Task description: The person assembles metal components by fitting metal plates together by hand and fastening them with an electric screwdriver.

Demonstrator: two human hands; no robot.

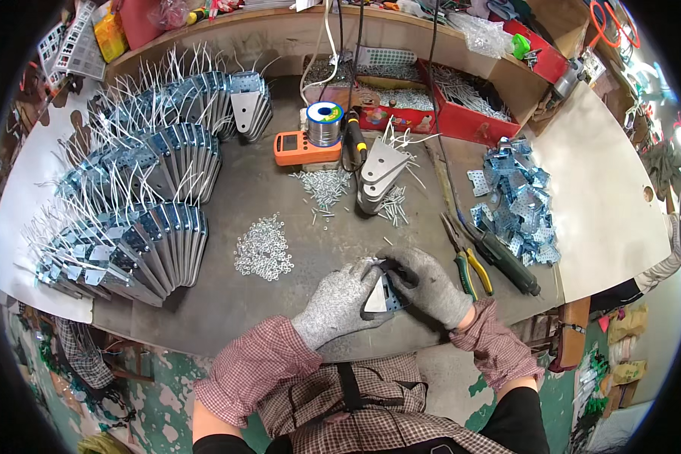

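In grey work gloves, both my hands meet near the front edge of the bench. My left hand (pixel 339 300) is closed round a small metal bracket (pixel 376 298) with a pale face and a bluish side. Bent over the bracket's upper end, the fingers of my right hand (pixel 430 284) are pressed together; what lies under them is hidden. Ahead of the hands stands a short stack of grey metal brackets (pixel 382 163) with white wires, beside loose screws (pixel 393 206). A heap of small nuts (pixel 263 248) lies left of my left hand.
Rows of wired brackets (pixel 140 227) fill the left side. Pliers (pixel 467 257) and a dark green electric screwdriver (pixel 503 257) lie right of my hands, before a pile of blue perforated plates (pixel 518 200). A solder spool (pixel 324 125), an orange meter (pixel 304 147) and red bins (pixel 469 113) stand behind.
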